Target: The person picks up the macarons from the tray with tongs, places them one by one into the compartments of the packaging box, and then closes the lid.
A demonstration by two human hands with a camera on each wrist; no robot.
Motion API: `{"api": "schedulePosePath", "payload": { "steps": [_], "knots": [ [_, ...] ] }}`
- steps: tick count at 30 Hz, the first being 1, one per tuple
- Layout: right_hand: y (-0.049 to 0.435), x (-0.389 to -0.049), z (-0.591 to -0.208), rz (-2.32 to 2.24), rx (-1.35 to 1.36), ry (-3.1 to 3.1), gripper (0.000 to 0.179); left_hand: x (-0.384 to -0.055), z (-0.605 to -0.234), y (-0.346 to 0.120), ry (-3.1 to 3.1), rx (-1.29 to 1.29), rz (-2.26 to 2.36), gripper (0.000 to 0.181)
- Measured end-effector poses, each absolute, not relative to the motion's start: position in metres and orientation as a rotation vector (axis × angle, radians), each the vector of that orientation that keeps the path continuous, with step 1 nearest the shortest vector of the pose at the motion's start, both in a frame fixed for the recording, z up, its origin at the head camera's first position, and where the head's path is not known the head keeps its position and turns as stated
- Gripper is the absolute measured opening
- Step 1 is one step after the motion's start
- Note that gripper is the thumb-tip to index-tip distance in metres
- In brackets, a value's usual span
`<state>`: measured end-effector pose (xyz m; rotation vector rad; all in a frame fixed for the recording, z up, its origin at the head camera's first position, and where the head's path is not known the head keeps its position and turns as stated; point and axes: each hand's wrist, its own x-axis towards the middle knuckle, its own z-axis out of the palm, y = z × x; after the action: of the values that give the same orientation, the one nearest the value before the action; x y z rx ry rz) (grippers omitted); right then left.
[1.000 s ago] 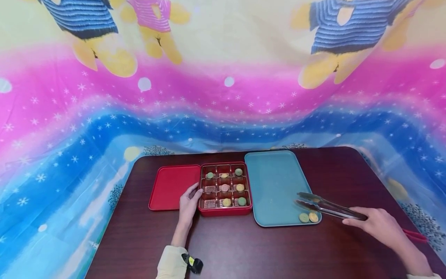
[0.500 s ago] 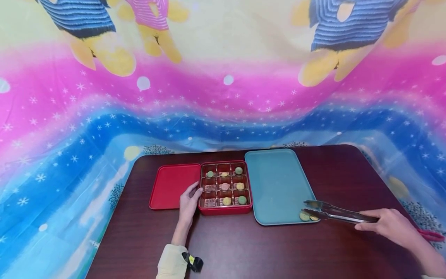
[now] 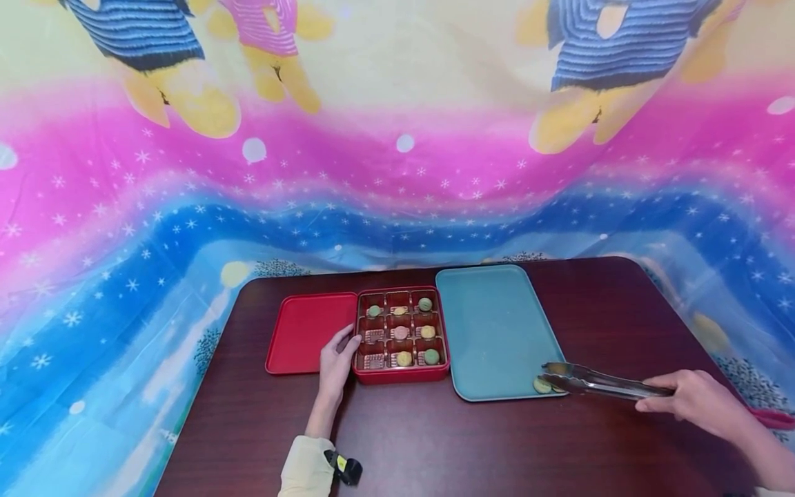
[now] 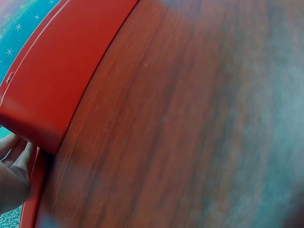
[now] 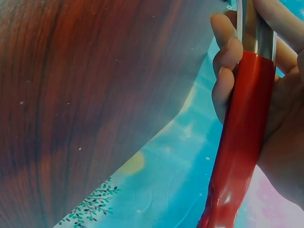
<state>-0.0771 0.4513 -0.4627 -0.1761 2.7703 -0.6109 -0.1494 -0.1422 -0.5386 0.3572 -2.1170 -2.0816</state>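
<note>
My left hand [image 3: 335, 364] rests against the left wall of a red box [image 3: 400, 377], its fingers along the side in the left wrist view. Small round macarons [image 3: 401, 333] in green, yellow and pink sit in the box's divided insert; two compartments on the left hold none. My right hand [image 3: 692, 400] grips metal tongs [image 3: 611, 384] with a red handle [image 5: 247, 114]. The tong tips hover over or touch the near right corner of a teal tray [image 3: 499, 324]. There lie a green macaron [image 3: 541, 386] and, mostly hidden by the tongs, a yellow one.
The red lid [image 3: 307, 335] lies left of the box, and the tray stands close on its right. All rest on a dark wooden table [image 3: 422, 442]. A printed cloth [image 3: 397, 179] hangs behind the table's far edge.
My right hand and the tongs moved right and down to the two macarons at the tray's corner. The tong tips have since drawn closer together. My left hand stays put.
</note>
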Motion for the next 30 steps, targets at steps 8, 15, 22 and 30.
{"api": "schedulePosePath", "payload": {
  "steps": [8,15,22,30],
  "knots": [
    [0.445,-0.077,-0.456,-0.61,-0.207,2.786,0.038,-0.15,-0.54,-0.142,-2.115,0.334,-2.073,0.043],
    [0.445,-0.076,-0.456,-0.553,-0.158,2.779,0.054,-0.149,-0.538,-0.142,-2.119,0.344,-2.073,0.042],
    [0.447,-0.076,-0.452,-0.479,-0.183,2.799,0.046,-0.148,-0.537,-0.143,-2.11,0.326,-2.086,0.043],
    [0.442,-0.076,-0.448,-0.391,-0.205,2.802,0.046,-0.148,-0.536,-0.142,-2.117,0.346,-2.075,0.042]
  ]
}}
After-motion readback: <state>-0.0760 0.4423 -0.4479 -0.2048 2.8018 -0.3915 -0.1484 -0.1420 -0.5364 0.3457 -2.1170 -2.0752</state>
